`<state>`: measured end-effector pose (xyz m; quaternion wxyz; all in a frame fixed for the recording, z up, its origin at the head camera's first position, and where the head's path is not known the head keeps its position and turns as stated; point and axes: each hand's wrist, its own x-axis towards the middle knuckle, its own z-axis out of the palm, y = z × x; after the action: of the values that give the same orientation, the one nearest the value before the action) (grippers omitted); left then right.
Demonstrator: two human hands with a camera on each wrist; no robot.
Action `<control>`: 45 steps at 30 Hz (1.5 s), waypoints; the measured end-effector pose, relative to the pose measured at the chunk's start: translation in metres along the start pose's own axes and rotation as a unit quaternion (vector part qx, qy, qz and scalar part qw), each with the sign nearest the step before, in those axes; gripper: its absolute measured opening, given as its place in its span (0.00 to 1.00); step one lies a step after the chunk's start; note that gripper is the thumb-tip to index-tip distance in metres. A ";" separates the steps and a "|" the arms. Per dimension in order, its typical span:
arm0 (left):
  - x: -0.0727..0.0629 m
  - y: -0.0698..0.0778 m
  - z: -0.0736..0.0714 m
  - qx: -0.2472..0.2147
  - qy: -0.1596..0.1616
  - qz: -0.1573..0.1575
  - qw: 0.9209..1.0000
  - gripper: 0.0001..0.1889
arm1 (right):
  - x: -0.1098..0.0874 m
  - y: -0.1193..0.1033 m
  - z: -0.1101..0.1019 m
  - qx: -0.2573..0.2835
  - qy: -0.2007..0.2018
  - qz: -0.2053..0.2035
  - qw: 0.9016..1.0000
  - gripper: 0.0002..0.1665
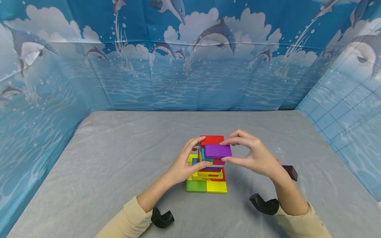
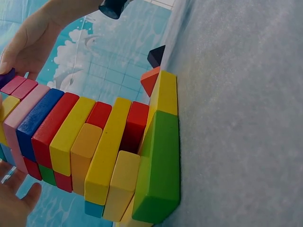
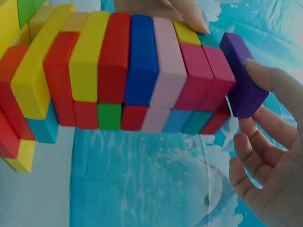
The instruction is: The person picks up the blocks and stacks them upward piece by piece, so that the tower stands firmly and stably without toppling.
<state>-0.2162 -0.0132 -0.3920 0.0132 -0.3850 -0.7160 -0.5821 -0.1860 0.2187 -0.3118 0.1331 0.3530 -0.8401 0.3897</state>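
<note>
A tall tower of coloured wooden blocks [image 1: 210, 174] stands in layers on a green block [image 1: 196, 186] and a yellow block [image 1: 216, 187]. My right hand [image 1: 256, 153] pinches a purple block [image 3: 240, 75] between thumb and fingers at the tower's top. The purple block is tilted against the layers below, close to the topmost ones; whether it touches them I cannot tell. On the other side, my left hand [image 1: 186, 163] is spread around the upper tower, thumb at the front and fingers behind. A red block [image 1: 212, 139] shows at the top, behind the purple one.
A dark block [image 1: 290, 172] lies on the grey cloth [image 1: 134, 148] beyond the right forearm, with an orange block [image 2: 150, 81] near it. Black curved devices [image 1: 162, 218] sit at both wrists. A dolphin-print curtain [image 1: 178, 82] encloses the back and sides.
</note>
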 end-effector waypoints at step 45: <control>0.000 0.004 0.003 0.005 0.028 0.026 0.999 0.32 | -0.038 0.047 -0.023 -0.047 -0.007 0.087 0.995 0.43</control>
<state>-0.2128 -0.0105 -0.3891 0.0499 -0.3867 -0.7081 -0.5886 -0.1930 0.2756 -0.3418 0.1089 0.2744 -0.8861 0.3573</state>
